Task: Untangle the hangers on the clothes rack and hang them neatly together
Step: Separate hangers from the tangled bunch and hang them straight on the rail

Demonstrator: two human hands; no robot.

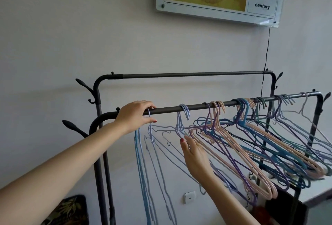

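- Left hand (136, 115) sits left of centre in the frame, resting over the near rail (197, 106) with its fingers curled round the hook of a pale blue hanger (150, 129); we take it to be gripping that hook against the bar.
- Just below it, in the lower middle, a few thin blue and lilac hangers (143, 170) dangle steeply, one hung off another instead of sitting on the bar.
- Right hand (195, 151), at centre, reaches up with fingers nearly straight and touching the lilac wires under a hook on the rail; whether it pinches one we cannot tell, since the fingertips are lost among the wires.
- Right of centre, the pink, purple and blue hangers (251, 144) hang skewed and crossed, their hooks bunched in separate clusters along the bar.
- Behind, across the middle of the frame, the far rail (188, 74) of the clothes rack carries nothing.
- We judge the task barely begun: no tidy group shows, and nearly every hanger wants freeing and closing up.
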